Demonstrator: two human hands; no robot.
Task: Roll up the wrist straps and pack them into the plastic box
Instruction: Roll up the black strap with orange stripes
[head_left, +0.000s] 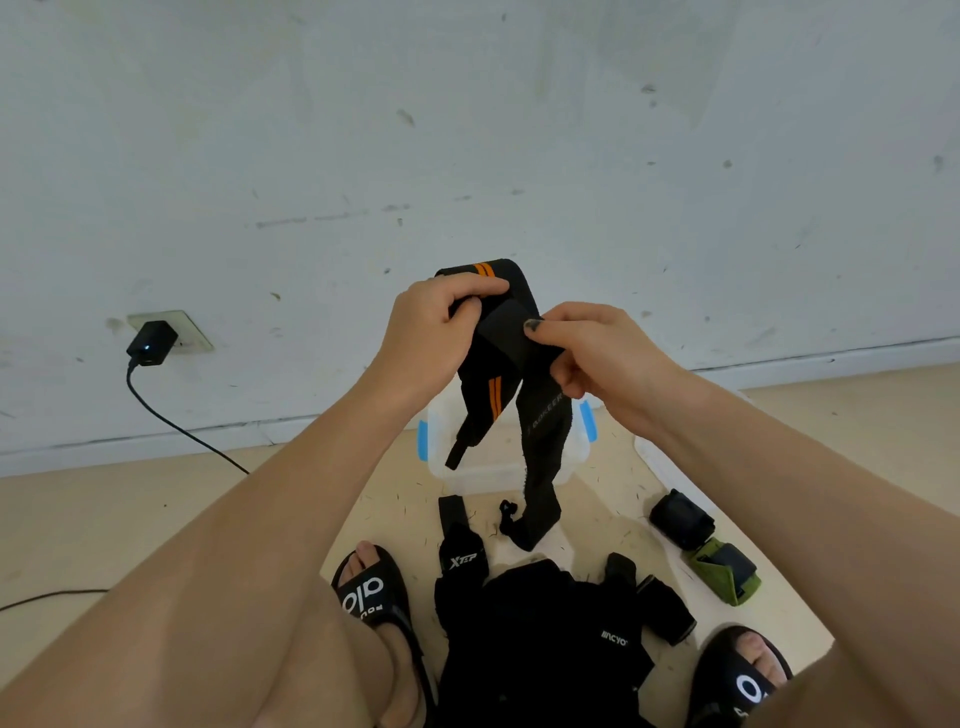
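I have the long black elastic wrist strap with twin orange stripes up in front of me in both hands, and it is as soft and light as it looks: woven stretch fabric that flops over my fingers and holds no shape of its own. My left hand curls round the upper fold, thumb pressed on the near face and fingers wrapped behind, while my right hand pinches the band just beside it, thumb on top. Two tails droop below my hands, one ending in a narrow tab, the other longer and printed with pale lettering, its end reaching the floor. Directly beneath my hands, behind those tails, sits the clear plastic box with blue side clips, open and, as far as I can tell, holding nothing yet. Nearer to me than the box lies a heap of black straps, and off below my right forearm rest a rolled black strap and a green-and-black rolled strap. I judge the fabric will grip itself rather than slide, so the best hold is at one flat end, pinched across its full width. Slack will loosen a roll, so I expect to need steady tension, and the hook-and-loop end should finish outermost.
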